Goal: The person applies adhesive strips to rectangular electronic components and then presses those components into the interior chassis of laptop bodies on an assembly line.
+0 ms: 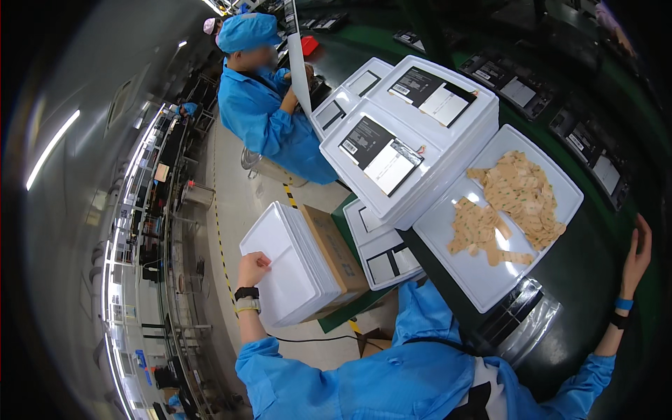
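Under the left hand (253, 269), fingers flat and gripping nothing, lies the stack of white moulded plastic trays (290, 262) on a brown cardboard box (337, 253). Judged best: curl fingers under only the top tray's edge. The right hand (637, 253) hangs spread and empty above the dark green counter (595, 266).

a dark green bench (595, 266) carries white trays (413, 150), one tray (490, 280) holding tan stickers (514, 203).

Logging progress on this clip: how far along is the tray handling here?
Done: white trays with dark devices sit stacked on the bench. In hand: the left hand rests on a stack of empty trays. Left: tan stickers lie unused; right hand is open, holding nothing.
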Demonstrator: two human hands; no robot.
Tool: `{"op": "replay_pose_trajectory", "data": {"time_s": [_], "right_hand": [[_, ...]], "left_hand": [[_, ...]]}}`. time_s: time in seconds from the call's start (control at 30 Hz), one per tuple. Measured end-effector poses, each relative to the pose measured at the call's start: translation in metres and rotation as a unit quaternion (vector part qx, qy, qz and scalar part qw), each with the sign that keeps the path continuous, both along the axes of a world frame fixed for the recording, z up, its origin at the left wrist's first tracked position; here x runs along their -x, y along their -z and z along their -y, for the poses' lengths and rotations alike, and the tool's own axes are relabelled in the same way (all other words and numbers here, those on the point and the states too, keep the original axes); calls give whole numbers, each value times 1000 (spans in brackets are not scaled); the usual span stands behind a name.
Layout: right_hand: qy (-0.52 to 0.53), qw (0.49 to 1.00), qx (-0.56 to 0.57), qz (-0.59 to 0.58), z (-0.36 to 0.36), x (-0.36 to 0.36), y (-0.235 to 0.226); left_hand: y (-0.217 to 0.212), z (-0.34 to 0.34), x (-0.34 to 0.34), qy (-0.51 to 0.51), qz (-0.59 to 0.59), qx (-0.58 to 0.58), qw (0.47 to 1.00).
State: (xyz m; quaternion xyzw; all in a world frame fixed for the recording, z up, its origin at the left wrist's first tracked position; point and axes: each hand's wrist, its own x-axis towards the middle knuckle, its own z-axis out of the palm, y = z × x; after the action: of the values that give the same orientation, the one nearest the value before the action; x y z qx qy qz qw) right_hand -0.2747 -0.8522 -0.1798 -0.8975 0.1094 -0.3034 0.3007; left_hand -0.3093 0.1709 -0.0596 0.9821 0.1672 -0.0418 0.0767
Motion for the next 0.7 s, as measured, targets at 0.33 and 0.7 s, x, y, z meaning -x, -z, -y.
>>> {"op": "replay_pose_trajectory", "data": {"time_s": [0.33, 0.7], "right_hand": [[7, 1000, -1, 27, 2, -2, -5], [48, 992, -79, 90, -26, 3, -24]], "left_hand": [[-29, 48, -43, 69, -11, -68, 995], [-108, 327, -256, 535, 31, 87, 840]]}}
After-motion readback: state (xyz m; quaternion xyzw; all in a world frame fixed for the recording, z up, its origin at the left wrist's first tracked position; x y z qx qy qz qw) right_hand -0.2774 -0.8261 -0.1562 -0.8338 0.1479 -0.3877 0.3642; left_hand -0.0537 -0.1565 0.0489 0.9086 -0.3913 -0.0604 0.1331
